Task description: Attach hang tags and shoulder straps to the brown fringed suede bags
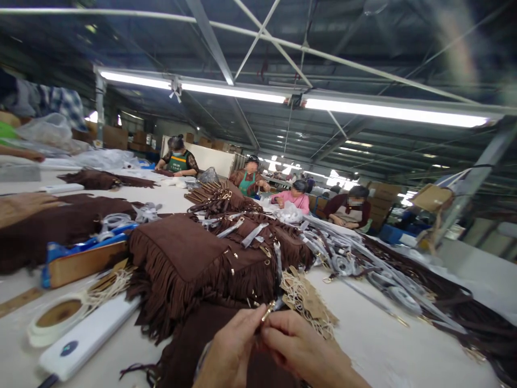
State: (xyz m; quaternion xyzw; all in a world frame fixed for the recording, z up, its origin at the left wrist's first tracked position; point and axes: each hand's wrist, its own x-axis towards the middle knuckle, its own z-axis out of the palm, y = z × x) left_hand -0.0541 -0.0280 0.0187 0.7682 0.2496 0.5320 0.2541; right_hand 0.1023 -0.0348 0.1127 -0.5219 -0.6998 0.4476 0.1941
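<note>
My left hand (232,347) and my right hand (297,342) come together low in the middle of the view. Both are closed around a small gold-coloured metal clasp (267,311), which pokes up between the fingertips. Whatever is tucked below it is hidden by my fingers. Under my hands lies a dark brown suede piece (194,334). Just beyond is a pile of brown fringed suede bags (181,248) with gold fittings. Tan card tags with pale strings (309,296) lie close to my right hand.
At left are a white tape roll (36,328), a long white device (89,337) with a cable, and a blue-edged box (86,261). Wrapped straps with hooks (388,291) cover the right side. Several people sit across the table; another person's hand (28,207) is at far left.
</note>
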